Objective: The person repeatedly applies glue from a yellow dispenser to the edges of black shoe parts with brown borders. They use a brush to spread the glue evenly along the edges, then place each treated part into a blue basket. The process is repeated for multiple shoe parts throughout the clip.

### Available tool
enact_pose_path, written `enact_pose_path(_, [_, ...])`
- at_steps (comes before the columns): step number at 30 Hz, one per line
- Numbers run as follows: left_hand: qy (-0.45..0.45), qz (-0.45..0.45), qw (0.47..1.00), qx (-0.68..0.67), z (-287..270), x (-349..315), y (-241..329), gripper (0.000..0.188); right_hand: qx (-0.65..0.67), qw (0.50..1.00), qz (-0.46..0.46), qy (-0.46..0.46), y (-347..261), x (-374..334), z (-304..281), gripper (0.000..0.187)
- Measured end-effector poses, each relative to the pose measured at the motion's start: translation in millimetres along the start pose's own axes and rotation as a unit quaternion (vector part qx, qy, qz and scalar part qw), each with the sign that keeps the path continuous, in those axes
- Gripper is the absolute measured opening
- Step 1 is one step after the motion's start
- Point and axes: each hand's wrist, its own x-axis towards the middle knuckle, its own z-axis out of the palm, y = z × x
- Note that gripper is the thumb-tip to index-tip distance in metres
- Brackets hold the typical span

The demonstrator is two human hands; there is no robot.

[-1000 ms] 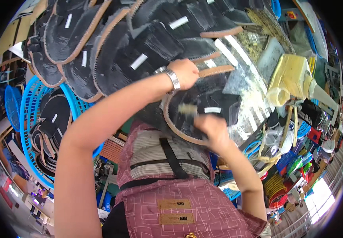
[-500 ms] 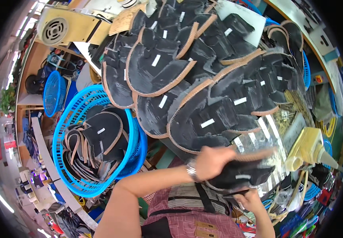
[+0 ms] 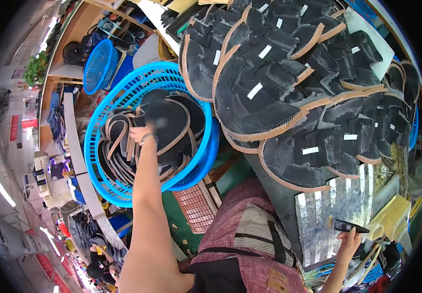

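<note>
My left hand [image 3: 140, 134] reaches into a large blue plastic basket [image 3: 98, 177], its fingers closed on the edge of a black shoe-upper piece [image 3: 174, 138] with a tan border. Motion smears that piece's pale label. Curled and stacked upper pieces [image 3: 118, 163] lie around it in the basket. At the right, my right hand [image 3: 348, 241] grips a small brush [image 3: 350, 227] by its dark handle, its tan tip pointing left over a board with silvery strips [image 3: 313, 234]. Many black upper pieces [image 3: 238, 105], whitish-smeared and bearing white labels, overlap on the table.
A yellowish plastic container [image 3: 390, 217] stands right of the striped board. Another blue basket [image 3: 100, 66] sits on the shelving at left. Below the large basket lies a reddish woven crate [image 3: 195, 207] on the green floor. Cluttered benches run along the left.
My left hand has moved from the striped board to the basket on the left. The upper piece it held is gone from over the board. The view has swung left.
</note>
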Motion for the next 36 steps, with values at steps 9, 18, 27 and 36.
enact_pose_path(9, [-0.214, 0.705, 0.656, -0.162, -173.9, -119.3, 103.7, 0.028, 0.061, 0.990, -0.034, 0.126, -5.3, -9.1, -32.1, 0.019])
enact_pose_path(18, [-0.567, 0.812, 0.050, 0.129, -231.2, -335.5, 157.7, 0.036, -0.015, 0.950, -0.059, 0.307, -17.4, -24.6, -108.7, 0.029])
enact_pose_path(27, [-0.270, 0.946, -0.016, -0.179, -157.4, -575.9, 93.1, 0.014, -0.240, 0.886, -0.238, 0.318, 2.8, 37.8, -155.8, 0.015])
enact_pose_path(36, [-0.365, 0.902, 0.112, -0.200, -151.6, -522.9, 45.7, 0.053, 0.075, 0.994, -0.054, -0.050, -9.0, 29.3, -69.9, 0.016])
